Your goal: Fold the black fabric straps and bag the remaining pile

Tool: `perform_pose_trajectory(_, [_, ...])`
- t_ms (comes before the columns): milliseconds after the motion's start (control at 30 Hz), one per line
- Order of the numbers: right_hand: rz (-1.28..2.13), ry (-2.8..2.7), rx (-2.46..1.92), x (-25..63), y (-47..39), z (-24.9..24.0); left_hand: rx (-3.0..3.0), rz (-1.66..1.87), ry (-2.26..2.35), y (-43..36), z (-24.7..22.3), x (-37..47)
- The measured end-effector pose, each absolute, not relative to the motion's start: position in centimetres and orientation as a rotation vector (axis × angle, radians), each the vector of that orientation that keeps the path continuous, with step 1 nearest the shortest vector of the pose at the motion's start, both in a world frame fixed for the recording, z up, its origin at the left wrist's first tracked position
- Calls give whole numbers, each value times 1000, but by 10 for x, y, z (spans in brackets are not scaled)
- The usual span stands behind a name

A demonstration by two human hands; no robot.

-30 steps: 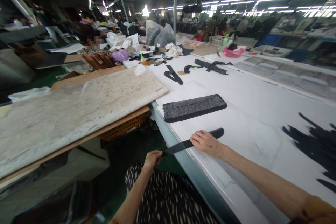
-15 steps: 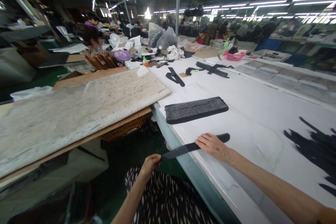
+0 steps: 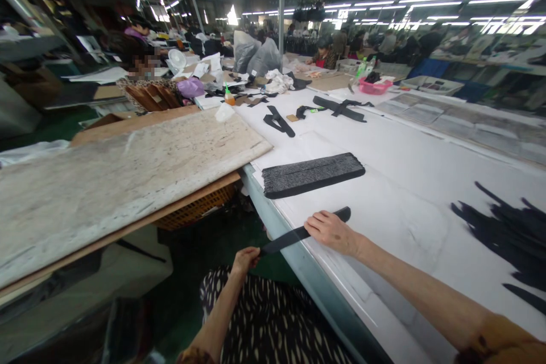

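Note:
A long dark fabric strip (image 3: 284,240) stretches between my hands across the edge of the white table (image 3: 409,182). My left hand (image 3: 246,259) pinches its near end, off the table edge. Fingers of my right hand (image 3: 328,230) are closed round the strip further along, over the tabletop, and its rounded far end sticks out beyond them. Just behind lies a neat row of stacked dark grey strips (image 3: 313,175). At the right a loose, spread pile of black strips (image 3: 507,233) rests on the table.
A worn pale board (image 3: 128,182) adjoins the table on the left. Further back are black strap pieces (image 3: 341,108), a pink basket (image 3: 375,86), an orange-tipped bottle (image 3: 229,95), and grey plastic bags (image 3: 264,58). A person (image 3: 139,40) is at the back left.
My right hand has moved slightly left and nearer to my left hand, along with the strip. The view has shifted a little. Both hands still hold the strip.

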State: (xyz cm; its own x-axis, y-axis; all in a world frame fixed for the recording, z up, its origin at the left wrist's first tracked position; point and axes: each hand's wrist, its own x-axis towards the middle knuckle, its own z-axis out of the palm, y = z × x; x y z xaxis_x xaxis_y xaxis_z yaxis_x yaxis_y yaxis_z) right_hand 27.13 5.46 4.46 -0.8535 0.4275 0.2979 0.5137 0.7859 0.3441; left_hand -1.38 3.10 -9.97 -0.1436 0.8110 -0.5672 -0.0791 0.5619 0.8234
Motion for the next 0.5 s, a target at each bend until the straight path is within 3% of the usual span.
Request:
perform_pose_trajectory(300, [-607, -2804, -682, 259, 54, 46, 646, 824, 1696, 19, -106, -15])
perform_pose_trajectory(500, [-616, -2811, -688, 260, 54, 45, 899, 961, 1549, 30, -45, 8])
